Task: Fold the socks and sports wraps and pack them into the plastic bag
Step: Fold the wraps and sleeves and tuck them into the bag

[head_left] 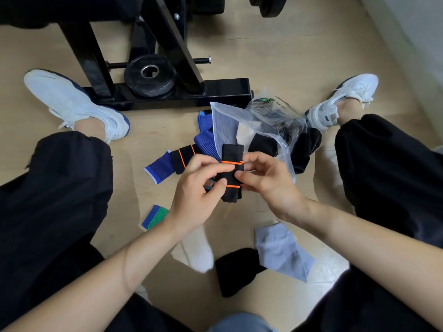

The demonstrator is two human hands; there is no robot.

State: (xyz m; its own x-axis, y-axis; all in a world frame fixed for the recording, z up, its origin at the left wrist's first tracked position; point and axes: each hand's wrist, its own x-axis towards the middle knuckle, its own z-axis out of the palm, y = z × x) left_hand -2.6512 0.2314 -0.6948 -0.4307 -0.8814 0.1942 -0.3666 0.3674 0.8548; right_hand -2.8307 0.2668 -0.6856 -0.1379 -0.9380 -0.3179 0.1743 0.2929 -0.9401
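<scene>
- Two hands: the left hand point(199, 188) and right hand point(266, 180), close together, each pinching one black wrap point(232, 173) with orange bands, held upright above the floor point(287, 56).
- A second wrap point(182, 156) of the same kind lies on the floor, left of the bag.
- One clear bag point(271, 121) lies just beyond the hands, with dark items inside.
- Blue wraps point(206, 140): at least two beside the bag; the exact count is unclear.
- Three loose socks: white sock point(201, 257), black sock point(237, 269), grey sock point(282, 252).
- One blue-green pad point(155, 216).
- Pale wood floor; black frame point(167, 92); one plate point(149, 75); two white shoes point(72, 101).
</scene>
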